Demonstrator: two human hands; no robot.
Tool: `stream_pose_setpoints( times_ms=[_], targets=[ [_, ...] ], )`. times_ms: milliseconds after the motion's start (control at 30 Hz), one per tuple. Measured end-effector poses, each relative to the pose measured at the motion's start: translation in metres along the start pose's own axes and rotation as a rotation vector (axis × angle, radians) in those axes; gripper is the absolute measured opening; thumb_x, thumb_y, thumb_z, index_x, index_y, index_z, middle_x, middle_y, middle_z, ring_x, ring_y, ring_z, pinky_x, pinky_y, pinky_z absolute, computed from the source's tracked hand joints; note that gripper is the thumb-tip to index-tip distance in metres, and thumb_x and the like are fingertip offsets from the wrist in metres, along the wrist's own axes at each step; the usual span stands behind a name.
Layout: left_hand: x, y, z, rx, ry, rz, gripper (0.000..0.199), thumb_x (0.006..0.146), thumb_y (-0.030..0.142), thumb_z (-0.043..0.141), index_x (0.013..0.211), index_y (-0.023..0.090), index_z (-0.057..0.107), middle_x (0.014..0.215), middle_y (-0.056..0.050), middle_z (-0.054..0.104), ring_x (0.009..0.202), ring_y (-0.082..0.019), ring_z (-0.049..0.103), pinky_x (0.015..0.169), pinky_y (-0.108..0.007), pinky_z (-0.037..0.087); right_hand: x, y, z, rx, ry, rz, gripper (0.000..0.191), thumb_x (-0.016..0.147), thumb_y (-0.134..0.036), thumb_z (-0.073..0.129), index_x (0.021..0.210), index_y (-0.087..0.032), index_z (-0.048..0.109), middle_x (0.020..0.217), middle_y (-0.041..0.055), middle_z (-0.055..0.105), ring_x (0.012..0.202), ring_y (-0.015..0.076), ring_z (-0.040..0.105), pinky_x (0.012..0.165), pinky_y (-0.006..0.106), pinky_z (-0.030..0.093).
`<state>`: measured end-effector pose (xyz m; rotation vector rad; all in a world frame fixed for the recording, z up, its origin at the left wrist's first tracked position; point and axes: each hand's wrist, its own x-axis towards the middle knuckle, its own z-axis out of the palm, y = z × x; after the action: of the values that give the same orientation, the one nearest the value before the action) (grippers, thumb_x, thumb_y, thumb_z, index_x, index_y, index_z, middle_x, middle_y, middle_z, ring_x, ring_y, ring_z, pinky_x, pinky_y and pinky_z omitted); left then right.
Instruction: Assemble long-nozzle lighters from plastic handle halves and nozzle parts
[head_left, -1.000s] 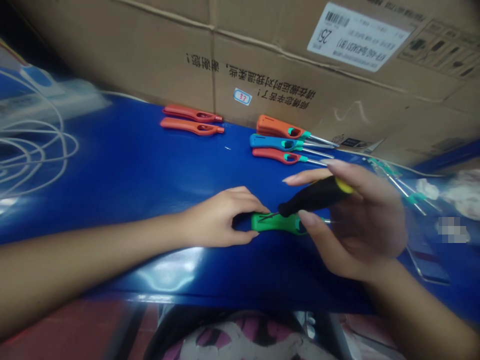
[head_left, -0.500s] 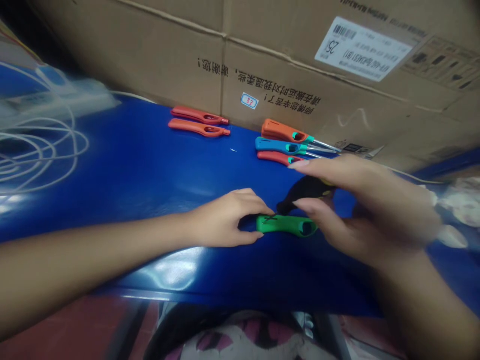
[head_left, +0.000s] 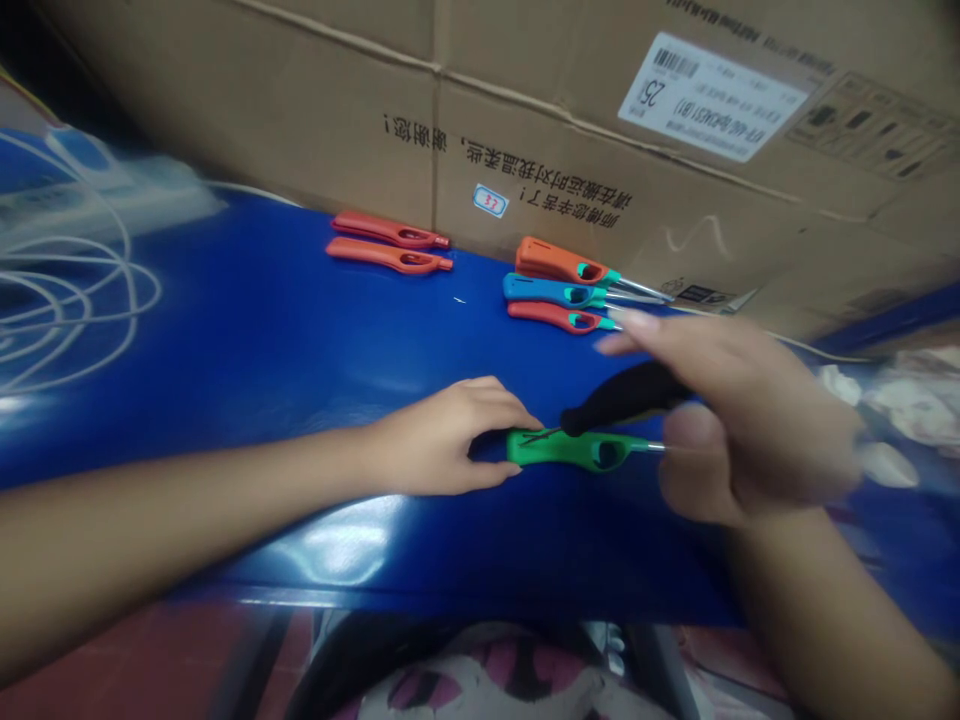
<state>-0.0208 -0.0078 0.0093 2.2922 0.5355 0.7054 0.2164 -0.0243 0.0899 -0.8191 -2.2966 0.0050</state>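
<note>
Here, left hand (head_left: 442, 438) closed around a green utility lighter (head_left: 577, 450) on the blue desk (head_left: 225, 380). Right hand (head_left: 750, 420) pinching a black-handled screwdriver (head_left: 626, 395), tip at the lighter.

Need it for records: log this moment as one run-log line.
left hand: holds green utility lighter | right hand: holds black-handled screwdriver, shaft over lighter | behind: orange lighter, blue lighter, red lighter

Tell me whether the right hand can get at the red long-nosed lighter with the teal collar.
Probably yes: the right hand is close to the red lighter with nothing between, though its black-handled screwdriver would likely need setting down first.
</note>
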Motion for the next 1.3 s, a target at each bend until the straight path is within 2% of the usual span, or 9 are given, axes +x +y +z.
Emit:
stream_pose_setpoints(
  times_ms=[100, 267, 400, 533, 700, 867, 1033, 1200, 1300],
  targets=[
    [0.000, 0.000, 0.000, 0.005, -0.004, 0.000, 0.029, 0.088, 0.021, 0.071, 0.117, 0.015, 0.069, 0.114, -0.009, 0.074, 0.107, -0.023, 0.063, 0.098, -0.038, 0.048, 0.001, -0.003, 0.003, 0.162, 0.035, 0.005, 0.047, 0.100, -0.026, 0.052, 0.147, -0.030, 0.053, 0.123, 0.0069, 0.072, 0.094, 0.0229, 0.073, 0.077, 0.038, 0.062],
    [0.001, 0.000, 0.000, 0.012, -0.018, 0.001, 0.027, 0.089, 0.022, 0.070, 0.116, 0.015, 0.069, 0.114, -0.008, 0.073, 0.106, -0.023, 0.062, 0.099, -0.038, 0.048, -0.002, 0.000, 0.003, -0.089, 0.124, -0.147, 0.046, 0.095, -0.034, 0.065, 0.140, -0.028, 0.061, 0.099, 0.0047, 0.078, 0.081, 0.0224, 0.073, 0.073, 0.036, 0.061],
    [0.001, 0.000, 0.000, 0.015, -0.017, 0.008, 0.028, 0.089, 0.022, 0.070, 0.116, 0.015, 0.068, 0.114, -0.009, 0.073, 0.107, -0.023, 0.063, 0.099, -0.038, 0.048, 0.001, -0.004, 0.002, 0.114, 0.067, 0.007, 0.042, 0.101, -0.024, 0.047, 0.141, -0.029, 0.059, 0.117, 0.0057, 0.074, 0.090, 0.0225, 0.074, 0.072, 0.038, 0.062],
    [0.001, 0.000, 0.000, 0.018, -0.023, 0.007, 0.023, 0.089, 0.022, 0.070, 0.111, 0.017, 0.070, 0.116, -0.008, 0.073, 0.108, -0.024, 0.063, 0.099, -0.039, 0.048, 0.004, -0.007, 0.000, 0.051, 0.046, -0.125, 0.040, 0.091, -0.034, 0.071, 0.130, -0.028, 0.065, 0.094, 0.0021, 0.077, 0.077, 0.0206, 0.072, 0.068, 0.033, 0.061],
    [0.000, 0.000, 0.000, 0.019, -0.013, 0.004, 0.027, 0.089, 0.022, 0.071, 0.116, 0.017, 0.069, 0.115, -0.009, 0.073, 0.108, -0.024, 0.063, 0.100, -0.039, 0.048, 0.003, -0.009, -0.001, 0.151, -0.004, 0.050, 0.043, 0.101, -0.024, 0.050, 0.144, -0.027, 0.055, 0.126, 0.0069, 0.071, 0.096, 0.0230, 0.072, 0.079, 0.039, 0.061],
    [0.001, 0.001, -0.001, 0.013, -0.023, 0.004, 0.024, 0.089, 0.021, 0.070, 0.113, 0.018, 0.070, 0.115, -0.008, 0.073, 0.108, -0.024, 0.063, 0.100, -0.040, 0.048, 0.005, -0.008, -0.001, 0.047, 0.043, -0.070, 0.034, 0.090, -0.035, 0.073, 0.123, -0.028, 0.068, 0.094, 0.0038, 0.075, 0.077, 0.0211, 0.069, 0.067, 0.035, 0.059],
    [0.001, 0.001, -0.001, 0.013, -0.016, 0.003, 0.029, 0.089, 0.022, 0.071, 0.117, 0.017, 0.069, 0.114, -0.009, 0.074, 0.108, -0.024, 0.063, 0.100, -0.040, 0.048, 0.004, -0.011, 0.001, 0.134, -0.008, 0.052, 0.042, 0.103, -0.026, 0.046, 0.144, -0.027, 0.054, 0.118, 0.0076, 0.072, 0.084, 0.0207, 0.071, 0.071, 0.036, 0.060],
    [0.001, 0.000, 0.000, 0.010, -0.011, 0.002, 0.030, 0.089, 0.022, 0.070, 0.118, 0.018, 0.070, 0.114, -0.009, 0.074, 0.107, -0.024, 0.064, 0.099, -0.040, 0.049, 0.002, -0.009, 0.001, 0.017, 0.055, -0.031, 0.033, 0.094, -0.033, 0.066, 0.127, -0.030, 0.066, 0.092, 0.0025, 0.074, 0.076, 0.0209, 0.070, 0.068, 0.034, 0.058],
    [0.001, 0.000, 0.000, 0.011, -0.011, 0.001, 0.030, 0.089, 0.021, 0.071, 0.118, 0.017, 0.069, 0.115, -0.009, 0.074, 0.107, -0.024, 0.063, 0.099, -0.040, 0.049, 0.002, -0.008, -0.001, 0.002, 0.035, -0.014, 0.039, 0.100, -0.030, 0.054, 0.139, -0.026, 0.059, 0.111, 0.0067, 0.074, 0.096, 0.0250, 0.072, 0.080, 0.038, 0.059]
  ],
)
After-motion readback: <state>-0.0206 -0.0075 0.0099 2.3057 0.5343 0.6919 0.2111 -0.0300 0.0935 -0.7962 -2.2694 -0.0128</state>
